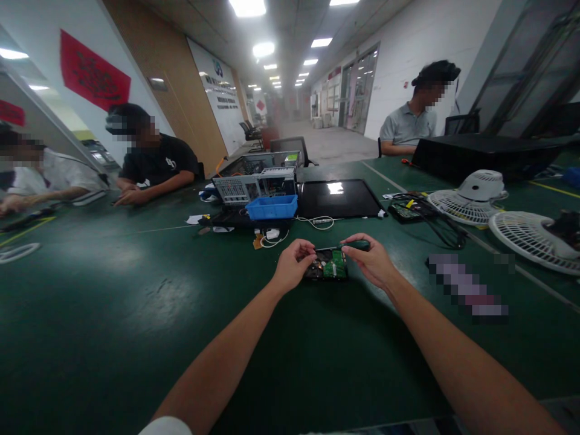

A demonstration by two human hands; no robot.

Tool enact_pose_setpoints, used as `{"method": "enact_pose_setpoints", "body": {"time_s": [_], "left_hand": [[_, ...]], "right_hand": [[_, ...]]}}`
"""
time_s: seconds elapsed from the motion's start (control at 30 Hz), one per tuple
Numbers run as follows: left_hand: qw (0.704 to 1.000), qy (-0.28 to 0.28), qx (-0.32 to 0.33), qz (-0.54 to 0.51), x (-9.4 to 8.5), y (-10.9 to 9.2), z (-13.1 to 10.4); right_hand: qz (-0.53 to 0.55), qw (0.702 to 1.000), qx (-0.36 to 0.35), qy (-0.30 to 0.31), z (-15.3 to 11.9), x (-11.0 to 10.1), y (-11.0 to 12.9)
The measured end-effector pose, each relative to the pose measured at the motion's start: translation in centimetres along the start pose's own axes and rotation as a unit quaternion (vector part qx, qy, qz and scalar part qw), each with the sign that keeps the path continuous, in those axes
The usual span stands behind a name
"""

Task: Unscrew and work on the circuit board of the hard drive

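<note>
Hard drive (333,266), where's it sitting?

On the green table (149,344), straight ahead of the wearer, between the two hands. Green circuit board faces up on its right part, darker body to the left.

Right hand (372,263)?

Fingers closed on the handle of a screwdriver (362,245). Handle to the right, shaft pointing left along the drive's far edge, roughly level.

Left hand (293,264)?

At the drive's left end, thumb and forefinger curled in, tips close together, near the shaft's tip. Can't tell whether they pinch the tip, a small part or nothing. Too small to see.

What's beyond the drive?

Blue bin (272,208) in front of an opened computer case (235,188). Right of those, a flat black panel (342,202), with a white cable (321,220) by its near edge. Further right: a second board (408,211) among black cables, then two white fan grilles (521,232).

Anyone else around?

Two people seated left, one in a black shirt (161,160). One on the right in a grey shirt (401,127), beside a big black box (475,157).
</note>
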State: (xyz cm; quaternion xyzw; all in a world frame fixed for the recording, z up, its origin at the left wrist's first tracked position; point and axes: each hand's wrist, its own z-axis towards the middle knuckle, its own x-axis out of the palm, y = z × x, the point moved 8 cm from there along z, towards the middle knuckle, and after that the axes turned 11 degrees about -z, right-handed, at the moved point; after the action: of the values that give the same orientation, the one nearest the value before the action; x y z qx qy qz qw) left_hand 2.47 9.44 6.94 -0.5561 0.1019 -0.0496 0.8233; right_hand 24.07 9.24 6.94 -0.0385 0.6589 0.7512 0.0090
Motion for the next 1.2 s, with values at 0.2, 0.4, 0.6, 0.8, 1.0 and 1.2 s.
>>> {"method": "enact_pose_setpoints", "body": {"time_s": [0.2,0.4,0.6,0.8,1.0,1.2], "left_hand": [[1.0,-0.009,0.016,-0.001,-0.3,-0.6,-0.1],[0.999,-0.016,0.034,-0.005,-0.3,-0.5,-0.1],[0.999,-0.014,0.049,-0.013,-0.3,-0.6,-0.1],[0.997,-0.016,0.067,0.02,-0.4,-0.9,-0.2],[0.997,-0.018,0.065,0.038,-0.4,-0.9,-0.2],[0.995,-0.014,0.059,0.08,-0.4,-1.0,-0.4]], "right_hand": [[0.013,1.0,-0.003,0.006,-0.1,0.2,-0.1],[0.022,1.0,-0.003,0.005,0.0,0.3,-0.5],[0.048,0.999,-0.01,0.009,0.0,0.4,-0.6],[0.048,0.999,-0.012,0.01,0.1,0.4,-0.6],[0.03,0.999,-0.015,0.01,0.0,0.4,-0.7],[0.066,0.998,-0.015,-0.019,-0.1,0.1,-0.2]]}}
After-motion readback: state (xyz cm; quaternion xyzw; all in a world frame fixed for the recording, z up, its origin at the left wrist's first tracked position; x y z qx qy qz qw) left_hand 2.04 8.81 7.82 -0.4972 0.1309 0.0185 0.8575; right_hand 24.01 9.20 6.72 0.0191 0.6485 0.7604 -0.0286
